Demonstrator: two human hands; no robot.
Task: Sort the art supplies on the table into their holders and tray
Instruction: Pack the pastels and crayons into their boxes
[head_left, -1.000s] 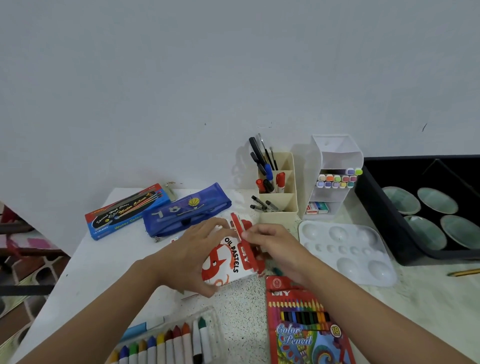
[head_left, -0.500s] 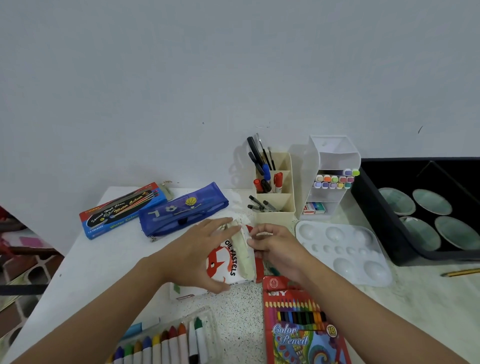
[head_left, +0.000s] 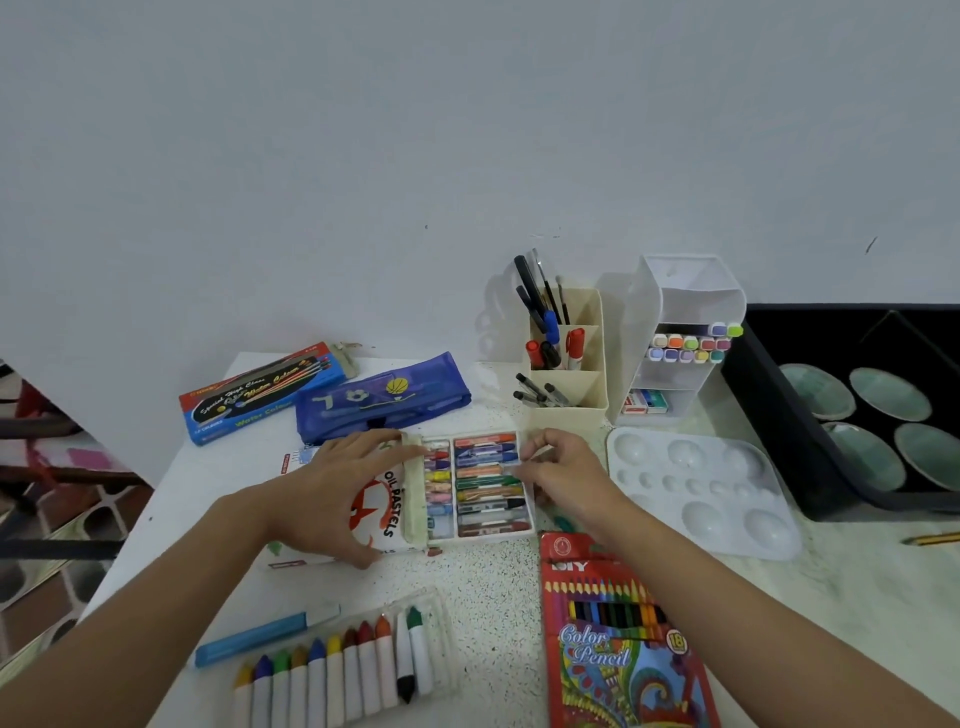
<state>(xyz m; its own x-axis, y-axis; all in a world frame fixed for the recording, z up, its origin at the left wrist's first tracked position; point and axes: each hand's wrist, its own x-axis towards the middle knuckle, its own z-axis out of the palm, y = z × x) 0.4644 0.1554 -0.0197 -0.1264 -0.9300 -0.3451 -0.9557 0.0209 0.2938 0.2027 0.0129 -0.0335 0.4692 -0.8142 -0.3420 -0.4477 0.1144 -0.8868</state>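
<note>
The oil pastels sleeve (head_left: 387, 504), white with red print, lies flat mid-table. Its pastel tray (head_left: 480, 486) is slid partway out to the right, showing 2 columns of coloured sticks. Nearer lie a clear crayon case (head_left: 337, 670), a blue marker (head_left: 260, 635) and a Color Pencil box (head_left: 618, 639). Behind stand a cream pen holder (head_left: 569, 364) and a white marker organizer (head_left: 680, 332).

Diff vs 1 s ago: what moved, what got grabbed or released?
The right hand has pulled the pastel tray rightward out of the oil pastels sleeve, which the left hand holds down. Colour pencil box, crayons and palette stayed put.
</note>
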